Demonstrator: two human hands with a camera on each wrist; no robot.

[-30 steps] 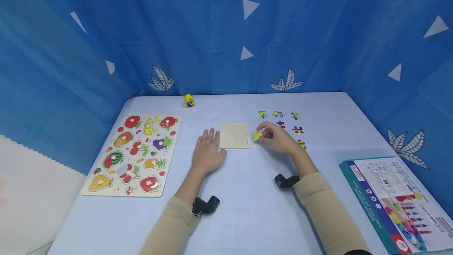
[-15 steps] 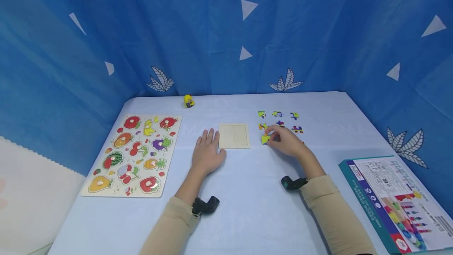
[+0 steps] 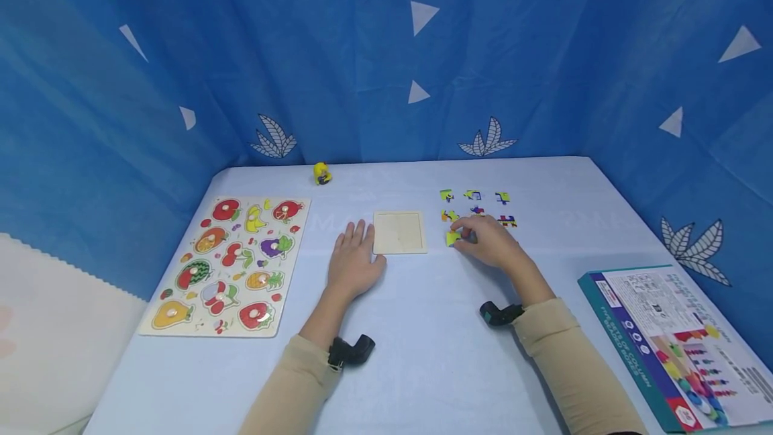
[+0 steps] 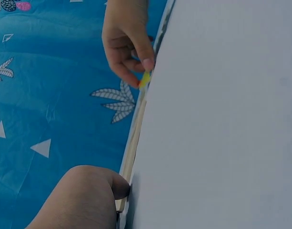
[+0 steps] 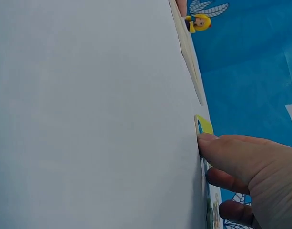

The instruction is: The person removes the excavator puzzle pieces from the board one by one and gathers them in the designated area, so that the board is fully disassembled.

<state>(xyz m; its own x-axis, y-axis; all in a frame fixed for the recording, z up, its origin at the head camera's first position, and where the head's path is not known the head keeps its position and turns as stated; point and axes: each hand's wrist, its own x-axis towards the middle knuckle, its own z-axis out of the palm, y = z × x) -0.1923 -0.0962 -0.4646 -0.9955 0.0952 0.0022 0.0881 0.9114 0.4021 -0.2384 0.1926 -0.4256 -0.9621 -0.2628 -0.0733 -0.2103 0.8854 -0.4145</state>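
Thumb and fingertips of my right hand (image 3: 488, 239) pinch a yellow-green jigsaw piece (image 3: 452, 239) at its right side. In the right wrist view the piece (image 5: 204, 125) sits at the thumb tip, close over the white tabletop. My left hand (image 3: 354, 257) lies with fingers extended beside a shallow square wooden puzzle frame (image 3: 400, 252), its thumb at the frame's lower left corner. Only bare wood shows inside the frame. More jigsaw pieces, such as a yellow-green one (image 3: 446, 195) and a red and blue one (image 3: 508, 221), lie in rows behind the right hand, which hides some of them.
At left lies a fruit peg puzzle board (image 3: 235, 267). A small yellow-haired figurine (image 3: 323, 173) stands near the table's back edge. A teal-edged toy box (image 3: 676, 348) lies at the right. Blue curtain (image 3: 386, 52) surrounds the back and sides.
My right hand has moved right with the jigsaw piece, away from the frame and into the front row of pieces; it barely moves in the last half second. The left hand stays put.
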